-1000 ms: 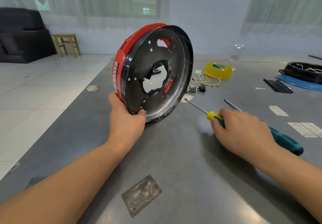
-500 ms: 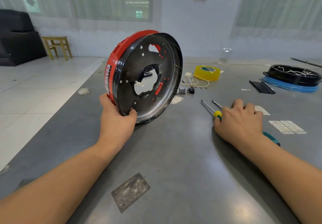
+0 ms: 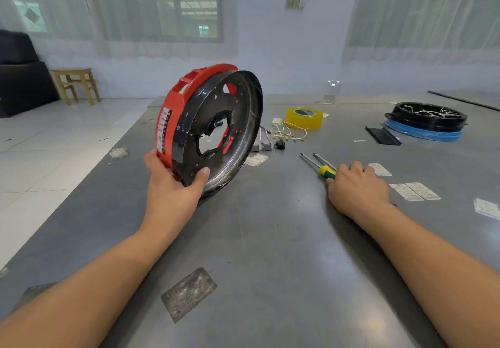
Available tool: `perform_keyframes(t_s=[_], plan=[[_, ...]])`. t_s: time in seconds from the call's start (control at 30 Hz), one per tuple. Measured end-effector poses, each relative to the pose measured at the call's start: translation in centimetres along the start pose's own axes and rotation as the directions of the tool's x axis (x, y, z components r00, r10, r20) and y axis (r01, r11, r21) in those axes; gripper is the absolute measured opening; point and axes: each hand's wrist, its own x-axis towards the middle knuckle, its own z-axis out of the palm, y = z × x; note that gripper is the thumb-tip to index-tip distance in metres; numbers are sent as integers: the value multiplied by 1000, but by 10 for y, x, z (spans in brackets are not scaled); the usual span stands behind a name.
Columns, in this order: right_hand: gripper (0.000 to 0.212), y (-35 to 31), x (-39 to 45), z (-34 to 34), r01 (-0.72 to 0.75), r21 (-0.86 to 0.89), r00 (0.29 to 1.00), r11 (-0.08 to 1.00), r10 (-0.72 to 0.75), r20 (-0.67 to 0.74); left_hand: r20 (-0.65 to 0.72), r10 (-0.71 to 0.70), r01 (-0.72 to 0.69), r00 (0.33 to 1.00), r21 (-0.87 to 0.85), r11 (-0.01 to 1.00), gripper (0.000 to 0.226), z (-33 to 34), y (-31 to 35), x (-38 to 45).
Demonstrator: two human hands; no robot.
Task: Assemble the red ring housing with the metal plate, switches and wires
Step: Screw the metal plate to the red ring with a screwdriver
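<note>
On the grey metal worktable (image 3: 270, 239), the left hand (image 3: 173, 185) still grips the red ring housing with its black metal plate (image 3: 213, 128), stood on edge. The right hand (image 3: 357, 188), earlier lifting the yellow-and-green-handled screwdriver (image 3: 323, 169), now lies over it on the table; its grip is hidden.

Pale wall (image 3: 270, 58) with curtained windows (image 3: 151, 7), white tiled floor (image 3: 54, 136), wooden stool (image 3: 77, 84) (beside a black sofa (image 3: 19, 77)).

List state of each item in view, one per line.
Red housing: on edge, tilted, black plate seated in it.
Left hand: grips the housing's lower rim.
Right hand: rests on the screwdriver.
Screwdriver: flat on the table.
Second screwdriver: flat beside it.
Tape roll: lying flat.
Small wires: loose on table.
</note>
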Motion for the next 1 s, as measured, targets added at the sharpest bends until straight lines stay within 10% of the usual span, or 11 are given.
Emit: perform_keyframes(t_s=[0.3, 0.57, 0.73, 1.0], plan=[[40, 18, 23, 8, -109, 46, 990, 993, 113, -90, 23, 241, -242, 970, 148, 959, 88, -14, 11, -5], [42, 11, 10, -1, 7, 133, 937, 991, 40, -346, 311, 556, -634, 771, 298, 713, 94, -9, 18, -12], [40, -2, -12, -17, 423, 616, 862, 664, -85, -500, 483, 648, -807, 589, 311, 502, 104, -9, 16, -11], [39, -27, -34, -20, 358, 827, 897, 433, -406, -176, 590, 630, -856, 505, 246, 455, 84, -7, 21, -18]])
